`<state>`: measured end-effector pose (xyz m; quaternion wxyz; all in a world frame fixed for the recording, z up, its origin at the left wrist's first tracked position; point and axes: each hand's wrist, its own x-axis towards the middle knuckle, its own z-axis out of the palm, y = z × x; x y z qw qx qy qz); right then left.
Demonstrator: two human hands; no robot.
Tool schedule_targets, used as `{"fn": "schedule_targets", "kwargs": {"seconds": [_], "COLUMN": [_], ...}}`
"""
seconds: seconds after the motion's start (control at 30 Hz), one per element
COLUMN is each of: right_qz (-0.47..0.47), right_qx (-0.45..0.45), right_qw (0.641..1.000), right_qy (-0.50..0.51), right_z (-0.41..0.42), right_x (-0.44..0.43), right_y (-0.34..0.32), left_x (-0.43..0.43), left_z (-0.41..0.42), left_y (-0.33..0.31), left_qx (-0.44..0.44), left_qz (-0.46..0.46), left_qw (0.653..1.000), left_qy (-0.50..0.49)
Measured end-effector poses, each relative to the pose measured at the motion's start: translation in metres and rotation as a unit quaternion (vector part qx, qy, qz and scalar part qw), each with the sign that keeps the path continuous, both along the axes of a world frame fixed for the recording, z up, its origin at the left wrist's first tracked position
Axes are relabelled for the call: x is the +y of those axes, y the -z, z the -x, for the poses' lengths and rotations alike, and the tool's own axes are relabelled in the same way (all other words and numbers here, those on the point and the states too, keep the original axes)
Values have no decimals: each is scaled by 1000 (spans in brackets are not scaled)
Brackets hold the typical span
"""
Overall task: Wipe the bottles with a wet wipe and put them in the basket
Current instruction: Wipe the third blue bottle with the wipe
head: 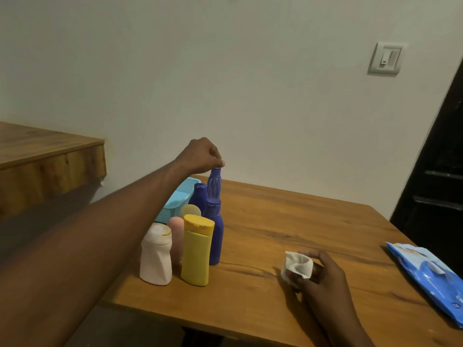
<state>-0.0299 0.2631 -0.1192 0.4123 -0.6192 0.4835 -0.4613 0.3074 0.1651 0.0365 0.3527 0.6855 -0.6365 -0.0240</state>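
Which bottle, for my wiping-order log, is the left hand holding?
The ribbed blue bottle, rising highest in the cluster; the left hand pinches its top, while the others stand untouched.

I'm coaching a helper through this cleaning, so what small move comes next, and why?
Probably bring the blue bottle over to the wipe: the left hand pinches its top, and the right hand holds the wipe ready.
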Motion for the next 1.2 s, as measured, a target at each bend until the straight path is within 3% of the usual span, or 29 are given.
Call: {"fn": "schedule_targets", "kwargs": {"seconds": [0.17,0.4,0.63,0.93,1.2], "right_qz": [3,-39,-105,-75,8], "right_qx": [-17,-28,-69,-124,-171], "right_qw": [1000,998,991,989,985], "right_qy": [-18,-40,-48,-33,33], "right_z": [-38,-92,-117,-89,-27], "right_x": [-39,-104,-131,-114,-62], "right_y": [-15,-25,-15,-31,-64], "left_x": [-27,-57,-64,-40,19], "left_z": [-4,-23,-30,4,99], "left_y": [7,15,19,-11,-64], "left_qx": [8,-38,-43,-6,-6], "left_qz": [-18,-115,-87,-44,-56], "left_qw": [1000,993,995,999,994], "left_qy": [-8,-15,0,17,99]}}
